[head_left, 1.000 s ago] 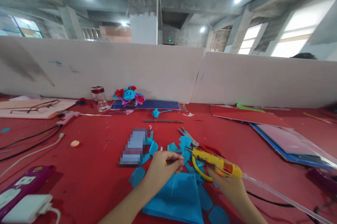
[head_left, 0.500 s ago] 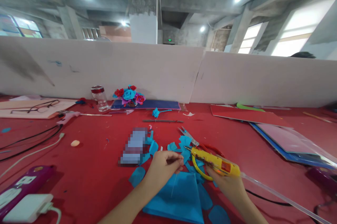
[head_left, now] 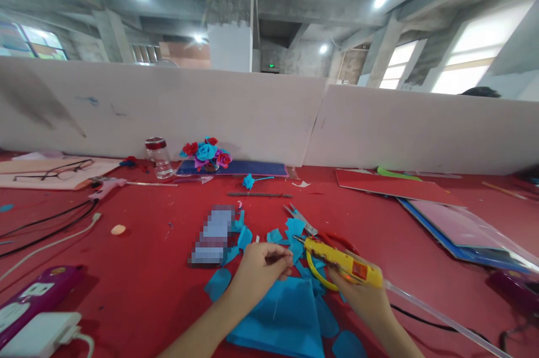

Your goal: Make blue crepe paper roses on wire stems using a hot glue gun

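In my right hand point(head_left: 357, 293) is a yellow hot glue gun point(head_left: 345, 261), its nozzle aimed left and a clear glue stick point(head_left: 438, 316) trailing from its back. My left hand point(head_left: 267, 262) is closed in a pinch just left of the nozzle; whatever sits between its fingertips is too small to make out. A thin pale strand shows below that hand, over a folded blue sheet point(head_left: 282, 321). Cut blue petals point(head_left: 295, 229) lie around both hands. Scissors point(head_left: 318, 271) with red and yellow handles rest partly behind the glue gun.
A phone point(head_left: 213, 234) with a blurred screen lies left of the petals. Farther back are a blue flower point(head_left: 249, 180) on a stem, a dark stick point(head_left: 260, 194), a flower arrangement point(head_left: 207, 153) and a glass jar point(head_left: 159, 159). A purple power strip point(head_left: 54, 285) is at left, coloured sheets point(head_left: 458, 223) at right.
Both hands and the glue gun hold nearly the same position. The whole view has shifted very slightly, and the left fingers have barely moved.
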Demonstrator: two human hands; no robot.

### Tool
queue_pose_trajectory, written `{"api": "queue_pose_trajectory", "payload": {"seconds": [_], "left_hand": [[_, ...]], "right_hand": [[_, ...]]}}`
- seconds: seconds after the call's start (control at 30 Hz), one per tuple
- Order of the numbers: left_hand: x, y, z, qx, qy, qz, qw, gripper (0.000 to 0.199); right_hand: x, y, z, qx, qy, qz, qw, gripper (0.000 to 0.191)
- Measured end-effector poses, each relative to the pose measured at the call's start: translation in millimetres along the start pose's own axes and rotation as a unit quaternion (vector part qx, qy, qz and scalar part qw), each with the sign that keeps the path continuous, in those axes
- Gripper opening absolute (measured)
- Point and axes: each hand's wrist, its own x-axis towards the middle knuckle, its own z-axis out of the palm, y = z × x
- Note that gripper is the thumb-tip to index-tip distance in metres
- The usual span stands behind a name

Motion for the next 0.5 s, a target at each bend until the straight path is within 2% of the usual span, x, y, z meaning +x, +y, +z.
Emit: {"api": "queue_pose_trajectory", "payload": {"seconds": [0.13,0.5], "left_hand": [[0.7,0.2,-1.3,-0.013,0.008,-0.009,1.000,0.026],[0.3,4.7,-1.5,-0.016,0.007,-0.016,1.000,0.028]], "right_hand": [[-0.8,0.8,-3.2,0.000,-0.024,0.006,1.000,0.017],[1.7,-2.3,-5.0,-0.036,0.009,-0.014,0.999,0.014]]}}
